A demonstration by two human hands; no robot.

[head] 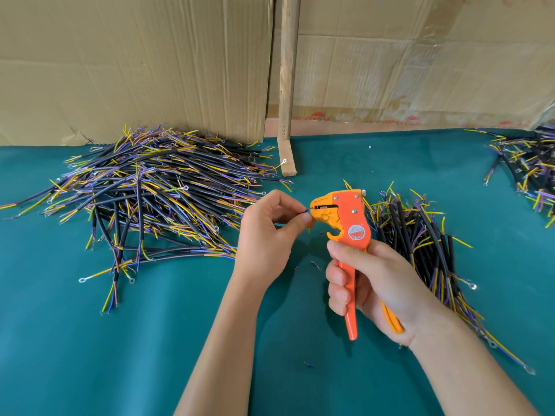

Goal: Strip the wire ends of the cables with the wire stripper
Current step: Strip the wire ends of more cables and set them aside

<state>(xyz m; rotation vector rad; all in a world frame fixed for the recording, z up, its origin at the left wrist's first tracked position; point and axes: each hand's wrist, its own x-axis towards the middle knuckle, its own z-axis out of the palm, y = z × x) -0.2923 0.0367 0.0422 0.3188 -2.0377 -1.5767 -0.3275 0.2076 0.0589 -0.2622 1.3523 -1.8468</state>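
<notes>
Over green table (90,355), right hand (372,283) grips wire stripper (345,217).

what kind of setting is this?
Likely a small manual wire-assembly bench, not a lab: big piles of cut cables on a green table cover, flattened cardboard as a backdrop, and a hand-held orange wire stripper.

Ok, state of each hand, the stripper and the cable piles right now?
Left hand: pinching a thin wire end at the stripper's mouth.
Right hand: gripping the handles.
Orange wire stripper: upright, wire inserted.
Large pile of black cables: lying left.
Smaller pile: lying right.
</notes>
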